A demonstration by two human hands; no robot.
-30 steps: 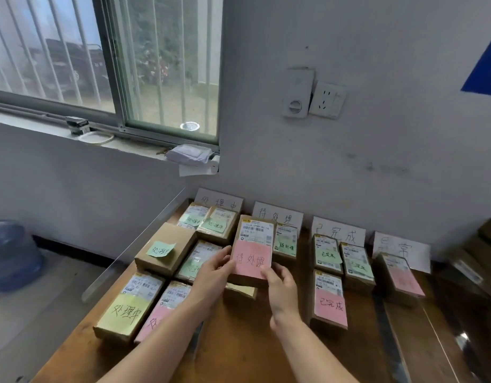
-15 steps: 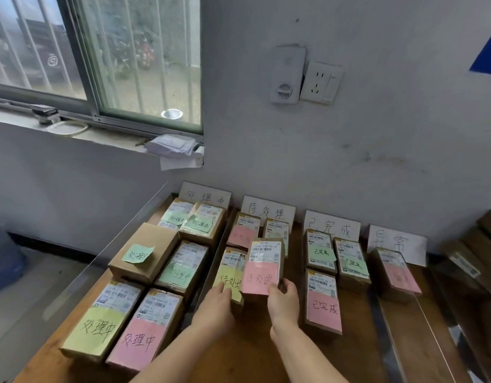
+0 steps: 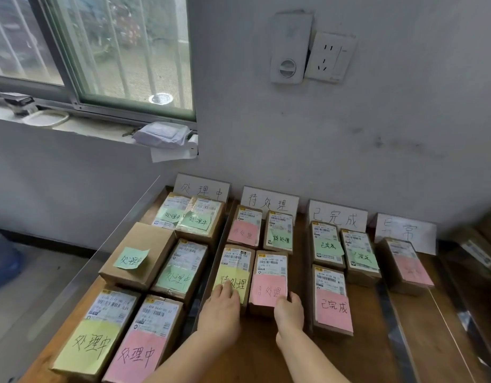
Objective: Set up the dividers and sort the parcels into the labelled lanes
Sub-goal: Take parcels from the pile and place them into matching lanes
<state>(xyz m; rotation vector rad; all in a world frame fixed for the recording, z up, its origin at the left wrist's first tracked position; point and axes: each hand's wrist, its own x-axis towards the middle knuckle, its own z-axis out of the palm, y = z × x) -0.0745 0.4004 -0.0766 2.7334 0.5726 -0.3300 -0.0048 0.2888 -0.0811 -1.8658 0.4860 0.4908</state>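
Against the far wall, on the wooden table, stand four handwritten label cards, each heading a lane of parcels. Six parcels lie before the leftmost 处理中 card, four before the 待处理 card, three before the 已完成 card and one before the rightmost card. One clear divider runs between the first and second lanes, and a second divider between the third and fourth.

Both hands are at the near pair in the second lane. The left hand rests its fingers flat on the yellow-note parcel. The right hand grips the near right corner of the pink-note parcel, which lies flat just beside it.
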